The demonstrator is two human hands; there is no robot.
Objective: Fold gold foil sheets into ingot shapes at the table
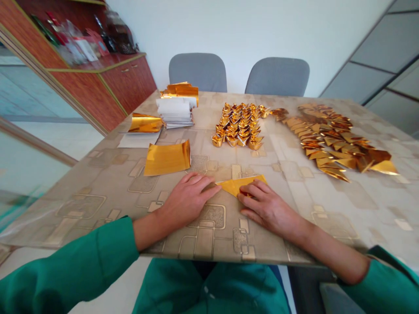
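Observation:
A folded gold foil paper [236,183] lies on the table [294,209] right in front of me. My left hand [187,197] lies flat with its fingers stretched, the fingertips pressing the paper's left corner. My right hand [262,205] curls its fingers onto the paper's lower right edge and pinches it. A single gold sheet [167,157] rests further left, curled at its edges.
Rows of folded gold ingots [238,124] sit mid-table, a spread of folded gold triangles [330,138] to the right. A stack of white and gold paper [176,107] and another gold sheet [145,123] lie at far left. Two grey chairs [278,76] stand behind; a wooden cabinet [108,87] is left.

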